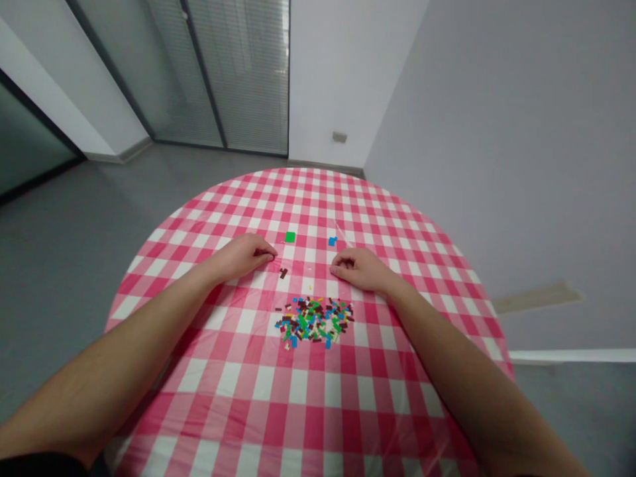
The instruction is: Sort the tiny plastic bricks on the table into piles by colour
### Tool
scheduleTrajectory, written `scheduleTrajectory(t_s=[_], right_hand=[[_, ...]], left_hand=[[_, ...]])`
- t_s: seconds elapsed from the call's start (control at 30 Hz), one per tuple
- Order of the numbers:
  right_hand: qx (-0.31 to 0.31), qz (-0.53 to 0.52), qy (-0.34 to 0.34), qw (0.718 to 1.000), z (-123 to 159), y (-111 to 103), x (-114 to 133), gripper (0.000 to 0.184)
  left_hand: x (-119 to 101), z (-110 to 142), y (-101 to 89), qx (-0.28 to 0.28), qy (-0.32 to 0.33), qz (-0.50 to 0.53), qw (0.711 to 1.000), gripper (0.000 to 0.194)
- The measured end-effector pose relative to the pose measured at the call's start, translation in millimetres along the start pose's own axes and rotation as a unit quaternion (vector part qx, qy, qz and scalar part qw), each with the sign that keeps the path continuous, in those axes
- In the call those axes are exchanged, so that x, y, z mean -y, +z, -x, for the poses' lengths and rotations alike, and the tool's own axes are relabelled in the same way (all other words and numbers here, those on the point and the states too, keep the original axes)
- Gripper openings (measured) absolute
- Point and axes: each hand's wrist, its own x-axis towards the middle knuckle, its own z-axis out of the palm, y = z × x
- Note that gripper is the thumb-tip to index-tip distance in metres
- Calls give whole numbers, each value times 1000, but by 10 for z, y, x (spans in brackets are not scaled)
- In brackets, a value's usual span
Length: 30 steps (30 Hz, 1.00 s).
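Gingham tablecloth (298, 391) under multicoloured toy bricks (314, 321)

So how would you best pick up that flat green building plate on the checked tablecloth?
Probably pinch the green building plate by two opposite edges, coming from above with the left hand: it lies flat, apart from the brick pile.

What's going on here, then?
A person has both hands on a round table covered with a pink-and-white checked cloth. The left hand and right hand are curled, and I cannot tell whether either holds anything. Nearer the person lies a heap of small coloured plastic bricks. A green brick, a blue brick and a dark brown brick lie apart from it.
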Motion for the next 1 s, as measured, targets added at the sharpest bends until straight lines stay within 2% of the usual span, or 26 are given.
scheduleTrajectory(t_s=[0.23,0.5,1.0], right_hand=[[1,2,5,1000,-2,-8,17,15],[-2,2,8,1000,-3,-9,33,13],[-2,1,5,1000,5,-23,22,14]], left_hand=[[27,-4,14,12,59,27,998,24],[-65,34,15,20,-2,97,995,27],[-113,59,-14,26,-10,87,996,24]])
